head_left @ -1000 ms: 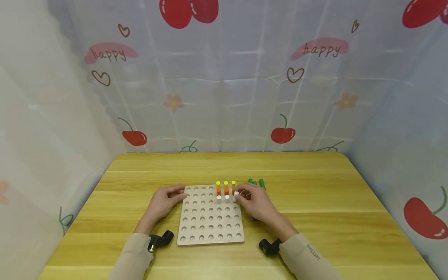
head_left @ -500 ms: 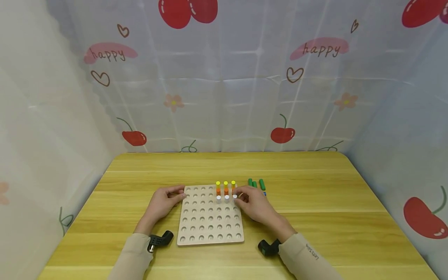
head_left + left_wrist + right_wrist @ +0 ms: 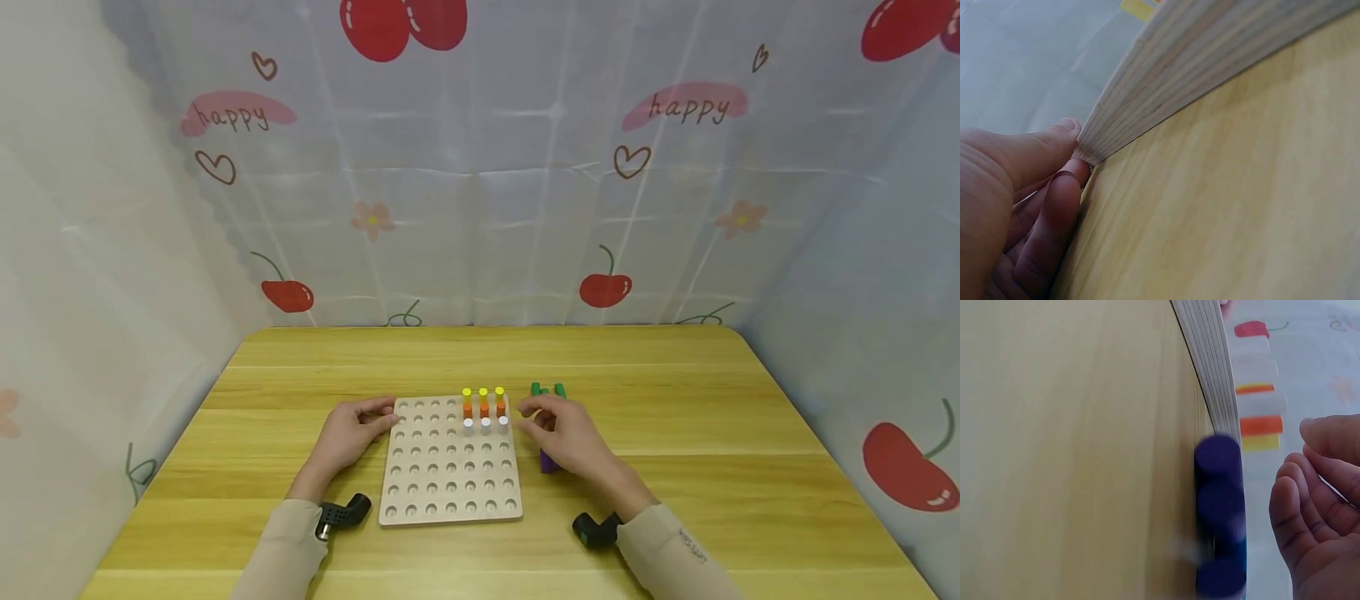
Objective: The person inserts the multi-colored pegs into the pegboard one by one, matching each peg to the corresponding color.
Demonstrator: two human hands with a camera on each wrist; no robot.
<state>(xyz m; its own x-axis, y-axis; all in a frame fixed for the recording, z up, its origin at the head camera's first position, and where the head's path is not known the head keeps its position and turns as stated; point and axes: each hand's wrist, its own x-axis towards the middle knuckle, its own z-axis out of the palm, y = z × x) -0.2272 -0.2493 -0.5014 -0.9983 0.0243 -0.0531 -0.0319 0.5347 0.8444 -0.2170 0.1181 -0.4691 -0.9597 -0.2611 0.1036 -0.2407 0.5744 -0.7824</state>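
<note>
A pale wooden pegboard (image 3: 427, 492) with rows of round holes lies on the table in the head view. Nine-hole block at its far right carries standing pegs: yellow pegs (image 3: 483, 392) at the back, orange pegs (image 3: 484, 410) behind white pegs (image 3: 485, 425). My left hand (image 3: 348, 435) holds the board's left edge near the far corner; the left wrist view has the thumb (image 3: 1054, 144) and fingers at that corner. Just right of the board hovers my right hand (image 3: 568, 435), fingers loosely bent, with nothing between thumb and fingertips. Purple pegs (image 3: 1217, 456) lie below it.
Green pegs (image 3: 560, 390) lie beyond the right hand, and a purple peg (image 3: 548, 462) shows under its near side. The wooden table (image 3: 712, 483) extends on both sides, with a printed curtain (image 3: 480, 250) behind. Each wrist wears a black camera mount (image 3: 596, 530).
My right hand let go of the rightmost white peg, which now stands lower in its hole, and moved right off the board. My left hand stayed at the board's edge.
</note>
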